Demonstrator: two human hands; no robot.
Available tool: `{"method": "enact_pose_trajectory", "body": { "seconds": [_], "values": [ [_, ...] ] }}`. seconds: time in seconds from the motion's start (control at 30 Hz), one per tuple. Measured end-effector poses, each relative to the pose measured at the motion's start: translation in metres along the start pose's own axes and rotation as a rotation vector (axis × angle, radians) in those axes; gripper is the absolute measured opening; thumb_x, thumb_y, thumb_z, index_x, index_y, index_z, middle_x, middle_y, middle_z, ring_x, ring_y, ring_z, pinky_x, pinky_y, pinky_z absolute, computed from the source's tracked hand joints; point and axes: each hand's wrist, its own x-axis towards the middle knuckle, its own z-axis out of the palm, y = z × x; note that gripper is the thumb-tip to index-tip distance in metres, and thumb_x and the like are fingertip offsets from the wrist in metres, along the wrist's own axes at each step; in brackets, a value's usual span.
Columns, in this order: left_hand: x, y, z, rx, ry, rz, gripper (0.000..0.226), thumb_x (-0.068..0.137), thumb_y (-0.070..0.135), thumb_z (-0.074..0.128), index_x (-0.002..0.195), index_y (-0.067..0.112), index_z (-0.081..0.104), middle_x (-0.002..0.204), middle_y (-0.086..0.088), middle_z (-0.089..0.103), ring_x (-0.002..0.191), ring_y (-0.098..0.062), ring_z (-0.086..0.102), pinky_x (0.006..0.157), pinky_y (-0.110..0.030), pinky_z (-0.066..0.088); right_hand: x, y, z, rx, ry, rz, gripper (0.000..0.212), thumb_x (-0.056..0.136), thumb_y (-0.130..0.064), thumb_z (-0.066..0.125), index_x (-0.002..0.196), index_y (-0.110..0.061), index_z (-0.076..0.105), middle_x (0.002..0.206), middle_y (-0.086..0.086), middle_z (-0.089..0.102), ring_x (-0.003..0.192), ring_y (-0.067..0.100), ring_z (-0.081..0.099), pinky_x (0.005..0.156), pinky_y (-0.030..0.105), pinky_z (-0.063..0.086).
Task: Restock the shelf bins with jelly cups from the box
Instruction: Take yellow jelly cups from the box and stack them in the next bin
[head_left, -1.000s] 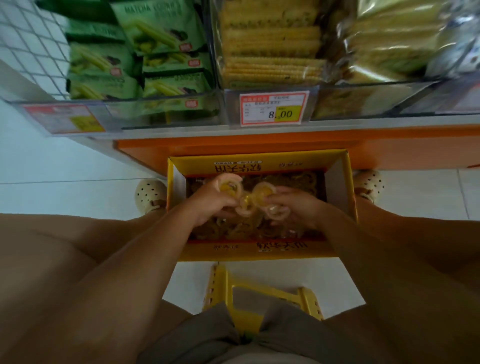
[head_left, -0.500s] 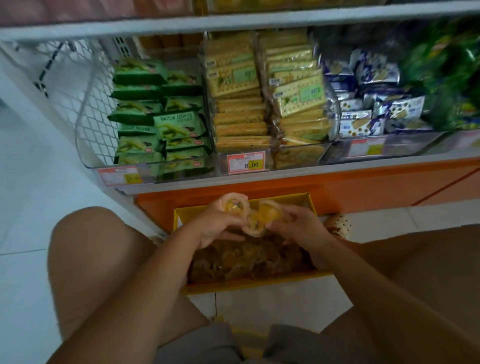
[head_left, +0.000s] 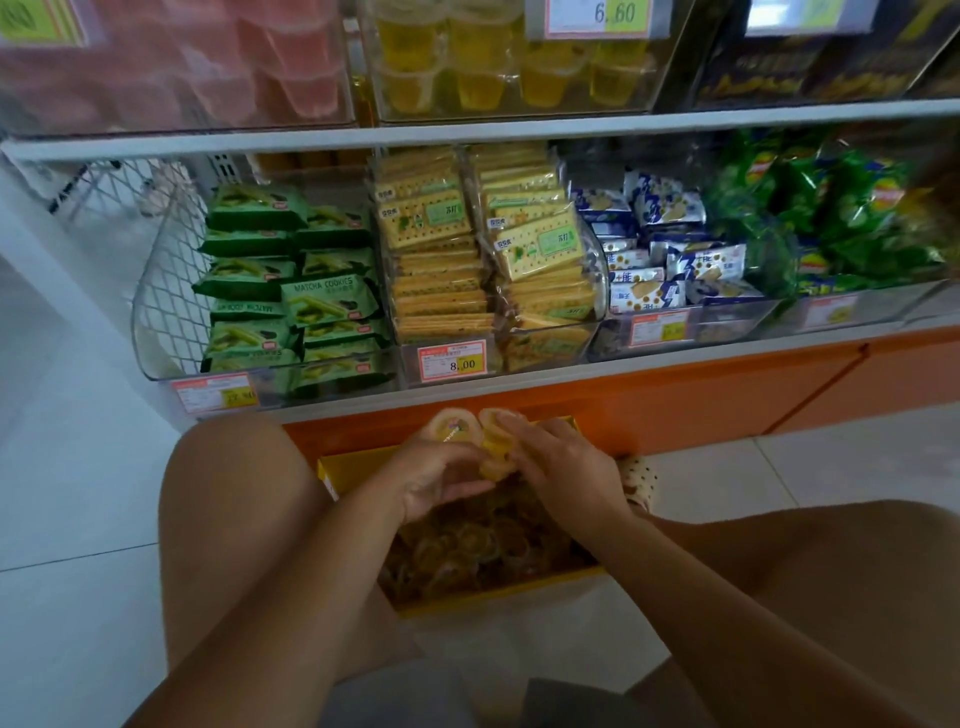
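A yellow cardboard box (head_left: 332, 478) stands on the floor between my knees, filled with several yellow jelly cups (head_left: 467, 551). Above the box, my left hand (head_left: 431, 475) and my right hand (head_left: 563, 467) together hold a small cluster of jelly cups (head_left: 470, 428), fingers curled around them. On the upper shelf a clear bin (head_left: 509, 111) holds yellow jelly cups, and a bin (head_left: 176, 119) to its left holds pink ones.
The lower shelf carries bins of green matcha cookie packs (head_left: 291, 291), cracker packs (head_left: 483, 260), blue-white packs (head_left: 670, 249) and green bags (head_left: 831, 218). An orange plinth (head_left: 727, 395) runs under it. White tiled floor lies on both sides; a spotted shoe (head_left: 639, 480) sits beside the box.
My view has tilted up, so the upper shelf with its jelly bins now shows. Both hands have risen with the cups from inside the box to above it.
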Motion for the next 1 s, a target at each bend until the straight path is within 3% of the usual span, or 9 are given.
{"method": "enact_pose_trajectory", "body": {
  "seconds": [0.1,0.2,0.3,0.43,0.57,0.7,0.8,0.93,1.0],
  "values": [
    [0.004,0.0,0.003,-0.006,0.021,0.004,0.039,0.082,-0.012,0.063,0.108,0.017,0.057,0.096,-0.016,0.07,0.077,-0.026,0.073,0.065,-0.037,0.062,0.002,0.006,0.003,0.059,0.008,0.02,0.037,0.096,-0.039,0.053,0.132,-0.042,0.052,0.116,-0.01,0.057,0.097,0.01,0.057,0.066,0.022,0.047],
    [0.008,-0.004,0.003,-0.001,0.046,0.009,0.047,0.081,-0.013,0.064,0.118,0.015,0.054,0.105,-0.018,0.067,0.081,-0.027,0.073,0.064,-0.037,0.061,0.005,0.005,0.001,0.395,-0.086,0.152,0.026,0.095,-0.04,0.054,0.119,-0.039,0.063,0.115,-0.013,0.056,0.1,0.004,0.054,0.079,0.023,0.048],
    [0.011,-0.005,0.003,0.051,0.051,0.042,0.052,0.08,-0.014,0.064,0.122,0.015,0.055,0.114,-0.018,0.065,0.092,-0.029,0.07,0.07,-0.039,0.061,0.014,0.005,0.0,0.554,-0.082,0.27,0.019,0.094,-0.048,0.05,0.089,-0.038,0.066,0.092,-0.012,0.062,0.084,0.007,0.058,0.066,0.023,0.044],
    [0.011,0.0,0.003,0.13,0.034,0.115,0.057,0.075,-0.018,0.066,0.122,0.015,0.057,0.117,-0.017,0.063,0.098,-0.029,0.068,0.069,-0.037,0.06,0.027,0.004,-0.01,0.759,-0.109,0.451,0.012,0.088,-0.029,0.068,0.098,-0.023,0.067,0.096,-0.003,0.069,0.087,0.019,0.067,0.07,0.036,0.057],
    [0.005,0.007,0.006,0.177,-0.014,0.153,0.059,0.073,-0.019,0.066,0.119,0.017,0.058,0.118,-0.016,0.062,0.105,-0.03,0.066,0.074,-0.041,0.06,0.034,0.002,-0.028,0.9,-0.219,0.605,0.036,0.081,-0.025,0.076,0.111,-0.021,0.058,0.1,-0.004,0.066,0.08,0.011,0.064,0.057,0.022,0.051],
    [-0.005,0.018,0.011,0.224,-0.026,0.225,0.057,0.075,-0.02,0.063,0.115,0.019,0.058,0.113,-0.014,0.062,0.102,-0.03,0.066,0.075,-0.042,0.06,0.034,-0.004,-0.05,0.944,-0.235,0.579,0.022,0.081,-0.025,0.076,0.102,-0.02,0.071,0.094,0.0,0.072,0.078,0.012,0.065,0.061,0.025,0.05],
    [-0.022,0.036,0.017,0.287,0.001,0.293,0.056,0.076,-0.017,0.065,0.113,0.025,0.06,0.114,-0.016,0.063,0.096,-0.029,0.068,0.067,-0.036,0.06,0.034,-0.015,-0.072,0.952,-0.146,0.524,0.017,0.083,-0.023,0.074,0.098,-0.015,0.069,0.084,-0.003,0.07,0.065,0.006,0.064,0.05,0.017,0.046],
    [-0.061,0.08,0.029,0.401,0.028,0.453,0.052,0.075,-0.011,0.07,0.106,0.031,0.063,0.111,-0.012,0.064,0.092,-0.024,0.068,0.068,-0.035,0.059,0.037,-0.034,-0.118,1.049,-0.079,0.413,0.006,0.085,-0.02,0.071,0.087,-0.016,0.066,0.089,0.006,0.072,0.071,0.013,0.065,0.059,0.026,0.051],
    [-0.083,0.104,0.038,0.488,0.066,0.543,0.052,0.075,-0.006,0.074,0.104,0.036,0.064,0.105,-0.009,0.066,0.084,-0.019,0.069,0.061,-0.028,0.056,0.039,-0.044,-0.147,1.015,-0.049,0.333,0.008,0.087,-0.019,0.068,0.081,-0.016,0.064,0.087,0.007,0.071,0.07,0.013,0.066,0.056,0.023,0.05]
  ]
}}
